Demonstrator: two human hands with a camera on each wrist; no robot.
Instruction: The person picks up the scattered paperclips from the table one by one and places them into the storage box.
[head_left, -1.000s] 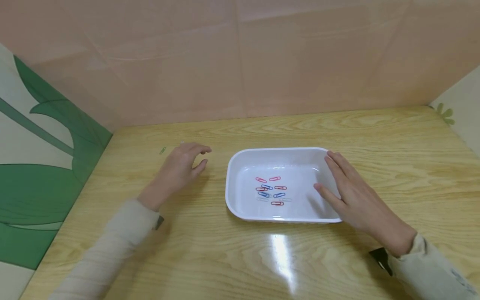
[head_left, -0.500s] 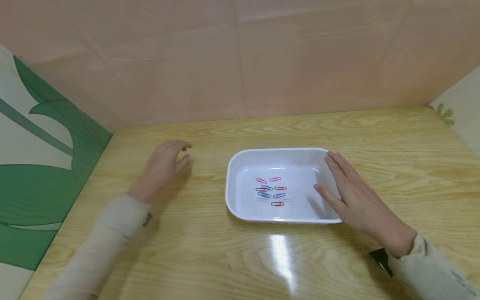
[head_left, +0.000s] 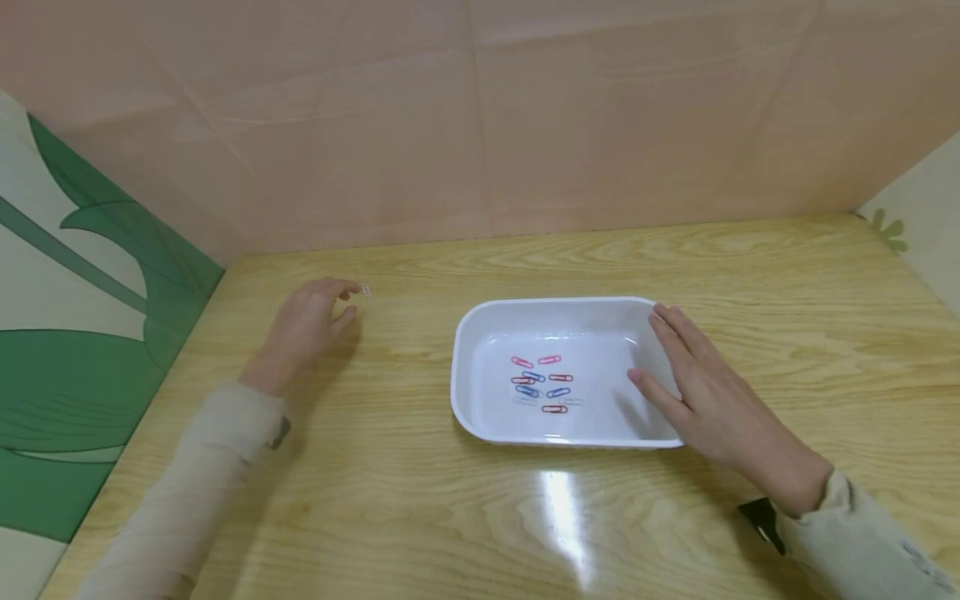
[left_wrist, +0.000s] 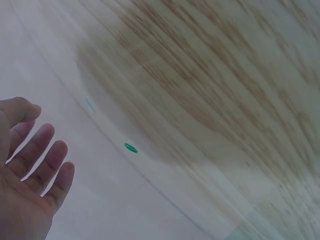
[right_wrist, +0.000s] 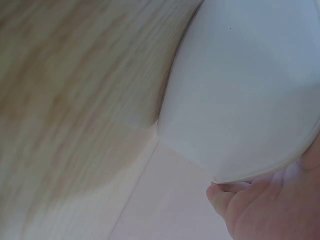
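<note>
My left hand [head_left: 303, 321] hovers over the left back of the wooden table, fingers loosely bent and thumb apart, with nothing held. A clear paperclip [head_left: 365, 289] lies right by its fingertips. In the left wrist view a green paperclip [left_wrist: 131, 148] and a pale bluish one [left_wrist: 90, 104] lie on the table; the hand hides the green one in the head view. My right hand [head_left: 708, 400] rests along the right rim of a white tray [head_left: 480, 425], fingers straight, thumb reaching over the inside. Several red, pink, blue and clear paperclips [head_left: 555, 409] lie in the tray.
The wood-grain table [head_left: 420, 517] ends at a pinkish sheet [head_left: 480, 125] behind. A panel with green leaf shapes [head_left: 67, 383] borders the left side, and a pale panel [head_left: 926, 192] stands at the right.
My left hand has moved left, away from the tray, uncovering the clear paperclip and covering the green one in the head view. The right hand and tray have stayed in place.
</note>
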